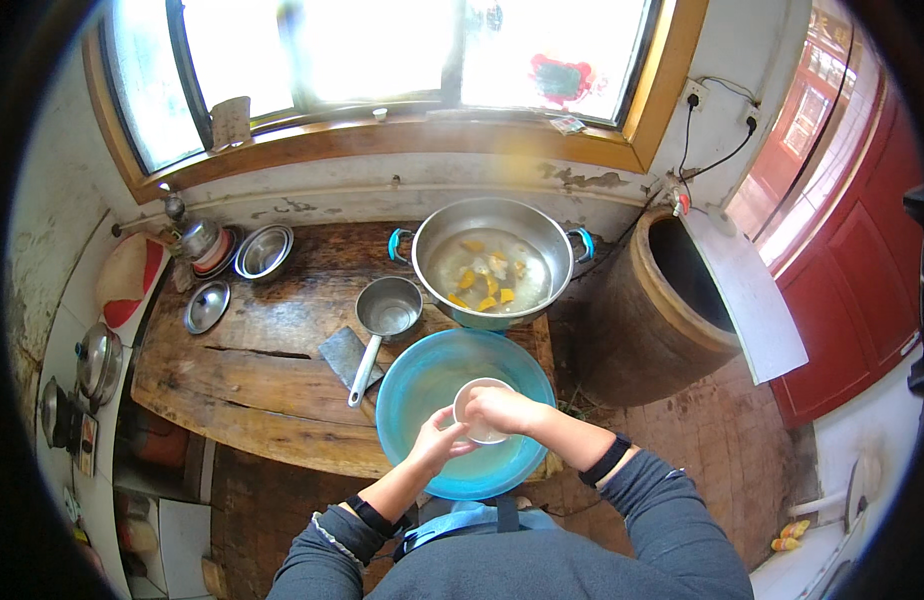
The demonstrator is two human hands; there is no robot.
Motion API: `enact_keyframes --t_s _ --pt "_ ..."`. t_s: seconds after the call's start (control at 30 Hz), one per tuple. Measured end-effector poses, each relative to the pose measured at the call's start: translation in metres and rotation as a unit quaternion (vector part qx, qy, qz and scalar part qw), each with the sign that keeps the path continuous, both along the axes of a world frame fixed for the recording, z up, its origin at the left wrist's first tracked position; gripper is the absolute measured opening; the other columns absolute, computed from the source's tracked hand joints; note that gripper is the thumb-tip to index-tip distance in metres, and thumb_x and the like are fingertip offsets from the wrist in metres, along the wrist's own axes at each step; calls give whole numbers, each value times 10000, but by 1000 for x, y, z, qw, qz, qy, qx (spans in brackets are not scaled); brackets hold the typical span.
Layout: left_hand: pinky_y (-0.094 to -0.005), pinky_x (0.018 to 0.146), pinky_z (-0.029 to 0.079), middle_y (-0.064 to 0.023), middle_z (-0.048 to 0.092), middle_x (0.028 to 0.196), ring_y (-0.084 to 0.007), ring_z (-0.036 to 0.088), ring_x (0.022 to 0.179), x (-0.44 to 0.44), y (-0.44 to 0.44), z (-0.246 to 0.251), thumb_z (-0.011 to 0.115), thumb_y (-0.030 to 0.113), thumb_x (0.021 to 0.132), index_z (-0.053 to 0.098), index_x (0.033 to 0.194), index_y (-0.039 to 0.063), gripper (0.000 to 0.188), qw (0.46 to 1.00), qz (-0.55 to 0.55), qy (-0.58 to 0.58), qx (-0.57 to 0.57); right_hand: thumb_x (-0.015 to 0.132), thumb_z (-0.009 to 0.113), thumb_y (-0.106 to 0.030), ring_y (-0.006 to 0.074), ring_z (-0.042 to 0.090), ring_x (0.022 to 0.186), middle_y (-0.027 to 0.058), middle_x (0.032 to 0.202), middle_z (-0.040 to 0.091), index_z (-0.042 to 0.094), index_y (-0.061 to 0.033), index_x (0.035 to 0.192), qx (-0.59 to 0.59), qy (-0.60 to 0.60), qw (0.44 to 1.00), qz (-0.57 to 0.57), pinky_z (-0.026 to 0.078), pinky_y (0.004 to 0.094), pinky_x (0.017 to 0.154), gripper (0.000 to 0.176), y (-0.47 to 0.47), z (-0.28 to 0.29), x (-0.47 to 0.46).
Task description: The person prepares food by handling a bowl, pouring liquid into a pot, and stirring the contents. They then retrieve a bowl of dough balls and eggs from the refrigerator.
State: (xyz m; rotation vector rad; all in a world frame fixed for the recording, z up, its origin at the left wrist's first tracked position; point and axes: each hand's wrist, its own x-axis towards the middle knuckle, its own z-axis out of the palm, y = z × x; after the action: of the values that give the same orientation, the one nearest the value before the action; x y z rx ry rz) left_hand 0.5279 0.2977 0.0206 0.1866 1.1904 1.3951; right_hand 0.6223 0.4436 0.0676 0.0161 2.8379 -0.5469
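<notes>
A small white bowl [489, 434] is tilted over a large blue plastic basin [392, 390] that contains cloudy water. My left hand [436, 444] grips the bowl by its left side, fingers around the wall. Reaching into the bowl from the right is my right hand [501, 409]; its fingers are bent against the inside and their tips are partly hidden, so I cannot tell if they hold anything. Just beyond the basin stands a wide two-handled steel pot [499, 214] with orange-yellow chunks [487, 304] in its liquid.
A long-handled saucepan [389, 306] and a dark flat slab [342, 351] lie left of the basin on the worn wooden table [267, 397]. Metal bowls [264, 251] and a lid [206, 306] sit farther left. At right stands a large earthenware vat [627, 330], partly covered by a white board [762, 315].
</notes>
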Motion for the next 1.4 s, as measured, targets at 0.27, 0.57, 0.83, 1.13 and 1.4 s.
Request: enact_keyframes --t_s 0.27,0.57,0.83,1.13,1.4 --pt "-314 684 563 -189 507 1079 -278 631 797 -6 -5 2 535 14 794 308 1256 43 516 1000 -10 -8 -5 733 577 -138 275 558 977 134 1027 581 641 -110 955 -52 46 997 -37 436 359 855 233 -10 -3 -4" --pt "-305 669 561 -174 541 1025 -263 638 745 -18 -8 2 549 31 796 320 1256 51 515 1000 -22 -12 -8 729 593 -154 288 549 996 159 1042 574 637 -100 968 -68 -23 987 -141 439 367 855 249 -9 -10 -11" --pt "-312 640 564 -169 545 1017 -268 637 734 -26 -4 0 548 30 797 331 1251 58 505 999 -30 -7 -14 685 630 -176 296 538 985 133 982 588 613 -87 974 -71 2 990 -123 434 379 854 303 -11 -8 -17" --pt "-306 650 562 -186 534 1041 -267 637 760 -29 0 4 557 44 792 320 1263 41 527 999 -38 -17 -1 733 583 -117 306 559 955 161 1016 583 610 -65 999 -22 31 992 -120 417 380 878 273 -12 -11 -17" --pt "-293 642 558 -183 546 1019 -248 636 754 -28 -1 0 579 61 779 322 1266 33 551 999 -37 -6 -11 770 539 -188 308 550 986 167 1047 569 621 -86 1013 -50 91 992 -75 436 377 855 277 -11 -23 -21"
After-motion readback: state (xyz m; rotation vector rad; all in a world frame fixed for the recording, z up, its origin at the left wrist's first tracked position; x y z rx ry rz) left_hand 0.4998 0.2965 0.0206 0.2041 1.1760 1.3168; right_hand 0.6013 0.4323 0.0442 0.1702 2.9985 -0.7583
